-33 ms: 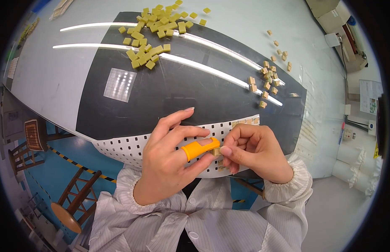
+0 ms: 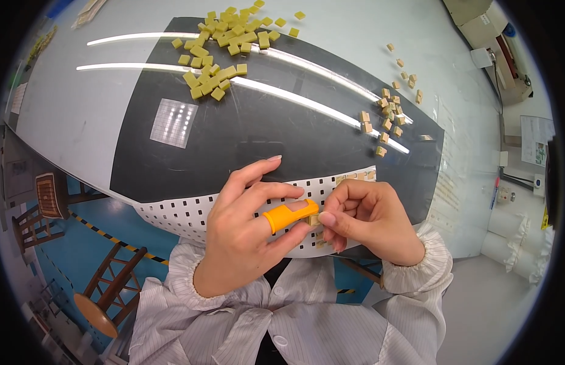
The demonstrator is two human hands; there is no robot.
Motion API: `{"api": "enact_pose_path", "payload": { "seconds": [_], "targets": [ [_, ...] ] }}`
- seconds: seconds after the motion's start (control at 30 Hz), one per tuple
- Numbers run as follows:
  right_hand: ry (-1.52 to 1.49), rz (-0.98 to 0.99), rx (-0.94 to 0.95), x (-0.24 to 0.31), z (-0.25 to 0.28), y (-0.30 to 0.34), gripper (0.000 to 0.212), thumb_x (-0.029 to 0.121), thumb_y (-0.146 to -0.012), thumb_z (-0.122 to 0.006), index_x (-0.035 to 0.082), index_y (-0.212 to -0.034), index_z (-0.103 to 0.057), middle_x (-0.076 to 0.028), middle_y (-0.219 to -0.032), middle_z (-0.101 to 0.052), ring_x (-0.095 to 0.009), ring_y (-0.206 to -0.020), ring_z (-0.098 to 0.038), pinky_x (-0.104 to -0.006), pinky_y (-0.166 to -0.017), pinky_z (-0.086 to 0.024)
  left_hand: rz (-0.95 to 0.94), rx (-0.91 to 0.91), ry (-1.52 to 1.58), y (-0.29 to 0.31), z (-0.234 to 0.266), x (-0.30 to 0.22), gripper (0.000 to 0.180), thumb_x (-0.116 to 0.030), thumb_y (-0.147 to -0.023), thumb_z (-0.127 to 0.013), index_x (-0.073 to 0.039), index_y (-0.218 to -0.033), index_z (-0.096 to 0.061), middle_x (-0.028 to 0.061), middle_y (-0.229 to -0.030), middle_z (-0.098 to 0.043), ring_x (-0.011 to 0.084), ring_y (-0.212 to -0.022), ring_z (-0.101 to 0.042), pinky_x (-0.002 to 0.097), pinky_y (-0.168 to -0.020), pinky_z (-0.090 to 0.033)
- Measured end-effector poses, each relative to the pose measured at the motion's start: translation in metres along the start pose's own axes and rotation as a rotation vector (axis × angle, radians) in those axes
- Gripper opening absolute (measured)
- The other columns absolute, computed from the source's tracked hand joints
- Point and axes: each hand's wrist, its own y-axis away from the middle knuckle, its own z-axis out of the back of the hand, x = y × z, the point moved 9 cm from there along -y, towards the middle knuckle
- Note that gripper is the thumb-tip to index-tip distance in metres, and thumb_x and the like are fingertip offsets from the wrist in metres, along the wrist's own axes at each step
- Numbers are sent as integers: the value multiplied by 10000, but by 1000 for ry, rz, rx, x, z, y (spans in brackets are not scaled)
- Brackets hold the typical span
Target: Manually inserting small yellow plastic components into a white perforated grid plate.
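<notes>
Head view: pale worktop point(image 2: 115, 39), its edges bowed by the lens. Black mat point(image 2: 288, 131) over the middle of it. White sheet point(image 2: 173, 210) with square holes along the near edge of the mat, its lower part hanging down toward the person's front; row of tan blocks point(image 2: 355, 177) along its upper right edge.

Left hand point(image 2: 237, 225) in from the lower left, palm down above the sheet, upper fingers spread, thumb and index finger pinching a small block. Right hand point(image 2: 379, 216) opposite, fingers curled, thumb tip at the block's right side; cannot tell whether it grips the block or only touches.

Heap of green blocks point(image 2: 223, 39) at the far edge, well apart from both hands. Pale gridded square point(image 2: 173, 123) on the mat, left. Scatter of two-tone blocks point(image 2: 384, 138) far right, beyond the right hand.

Orange finger cover point(image 2: 279, 219) on the left index finger.

Smallest, and the key relation: small block point(image 2: 314, 220) between the two hands, over the sheet. Right of the left palm, left of the right thumb; both sets of fingertips about equally near. Long axis unclear, mostly hidden by fingers.
</notes>
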Motion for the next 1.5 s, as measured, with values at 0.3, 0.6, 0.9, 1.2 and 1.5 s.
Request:
{"api": "enact_pose_path", "payload": {
  "seconds": [0.3,0.6,0.9,1.2,1.5],
  "targets": [
    [173,107,-31,10,-6,1,158,109,-931,-661,5,-870,-560,-19,-703,-612,-47,-587,-569,-194,-527,-481,-8,-10,-3,0,-1,-1,244,-86,-667,-828,-67,-899,-751,47,-974,-692,339,-1143,-578,400,-840,-519],
    [525,353,-138,33,5,12,139,118,-947,-646,-3,-923,-582,5,-693,-579,-24,-566,-519,-175,-479,-390,-25,-8,-38,0,-1,-3,251,-55,-648,-825,-43,-886,-746,46,-1000,-684,336,-1143,-578,404,-846,-522],
    [724,608,-704,38,37,53,262,20,-817,-763,4,-1048,-643,-34,-758,-627,-59,-611,-563,-200,-549,-457,4,-10,-44,2,-3,1,276,-7,-611,-803,-39,-880,-752,55,-1026,-695,336,-1194,-553,415,-903,-501],
    [999,683,-458,11,-17,56,207,-20,-754,-786,23,-933,-692,-71,-867,-649,-166,-676,-647,-273,-610,-546,-29,38,-28,2,-4,-2,248,-9,-605,-789,-53,-847,-755,55,-1065,-695,353,-1229,-525,421,-909,-497],
    [1008,659,-465,10,-18,55,171,-40,-758,-771,3,-895,-677,-72,-842,-637,-165,-695,-652,-250,-607,-564,-44,96,-35,2,-6,-2,250,-35,-593,-808,-56,-838,-761,54,-1059,-698,359,-1253,-505,436,-911,-493]
  ]
}}
